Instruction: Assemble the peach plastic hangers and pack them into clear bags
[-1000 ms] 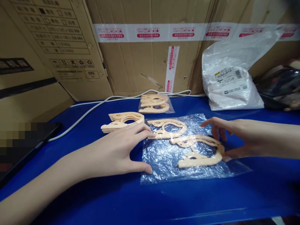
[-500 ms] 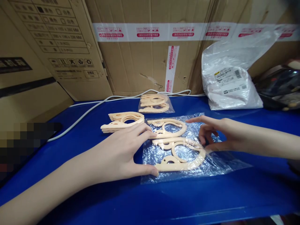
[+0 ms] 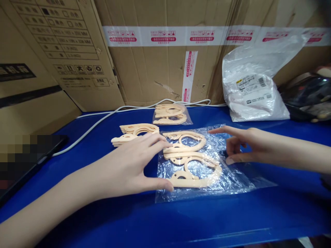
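A clear plastic bag [image 3: 232, 182] lies flat on the blue table, with beige folded hangers inside. The upper hanger [image 3: 199, 144] and the lower hanger [image 3: 191, 183] sit one in front of the other, touching along the middle. My left hand [image 3: 131, 165] rests at the bag's left edge, thumb and fingers spread around the hangers' left ends. On the right, my right hand [image 3: 243, 144] hovers by the bag, index finger stretched out, thumb apart and the other fingers curled with nothing held. Behind my left hand is a loose stack of similar hangers [image 3: 125, 139], partly covered by it.
Another bagged set of hangers [image 3: 172, 115] lies farther back. A white cable [image 3: 98, 120] runs along the cardboard boxes [image 3: 155, 69]. At the back right stands a white plastic package [image 3: 256, 93]. A dark device [image 3: 38, 162], partly pixelated, is at left.
Inside the bag, the lower hanger has slid slightly left and up against the upper one. My right hand has drawn back a little to the right, off the hangers. My left hand has barely moved.
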Demonstrator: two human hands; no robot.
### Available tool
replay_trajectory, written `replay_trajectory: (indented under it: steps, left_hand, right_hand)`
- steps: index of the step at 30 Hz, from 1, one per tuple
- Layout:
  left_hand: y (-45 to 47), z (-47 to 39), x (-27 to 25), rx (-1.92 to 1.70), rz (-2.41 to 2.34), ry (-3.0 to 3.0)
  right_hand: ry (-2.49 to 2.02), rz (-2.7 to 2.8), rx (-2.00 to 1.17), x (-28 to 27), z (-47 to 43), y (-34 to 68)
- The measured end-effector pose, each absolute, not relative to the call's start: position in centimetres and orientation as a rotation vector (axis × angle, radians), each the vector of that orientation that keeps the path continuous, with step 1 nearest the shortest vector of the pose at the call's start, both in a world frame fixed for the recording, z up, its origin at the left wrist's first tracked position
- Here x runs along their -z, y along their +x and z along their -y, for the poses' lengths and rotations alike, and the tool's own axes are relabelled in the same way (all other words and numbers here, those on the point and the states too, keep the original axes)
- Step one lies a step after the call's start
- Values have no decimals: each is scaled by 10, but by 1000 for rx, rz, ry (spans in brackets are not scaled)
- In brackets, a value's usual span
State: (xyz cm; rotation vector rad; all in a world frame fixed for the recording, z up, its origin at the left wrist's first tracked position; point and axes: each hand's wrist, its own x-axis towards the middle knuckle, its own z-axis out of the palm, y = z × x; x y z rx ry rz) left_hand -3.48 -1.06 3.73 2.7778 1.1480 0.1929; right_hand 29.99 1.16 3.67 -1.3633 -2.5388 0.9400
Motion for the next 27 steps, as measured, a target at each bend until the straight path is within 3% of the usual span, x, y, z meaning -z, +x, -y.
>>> replay_trajectory:
  steps: [5,14,27]
  left_hand:
    - [-62,-14,-50,-392,-1261,2797]
    - [-112,-53,-48,-147,-1655,2504]
    - [-63,-25,-49,-551,-1386,2789]
  right_hand:
    - [-1459,2415,-830,-45,-12,308]
    - [-1407,2453,-346,-36,-23,305]
    - [-1250,2348,-506,-33,-8,287]
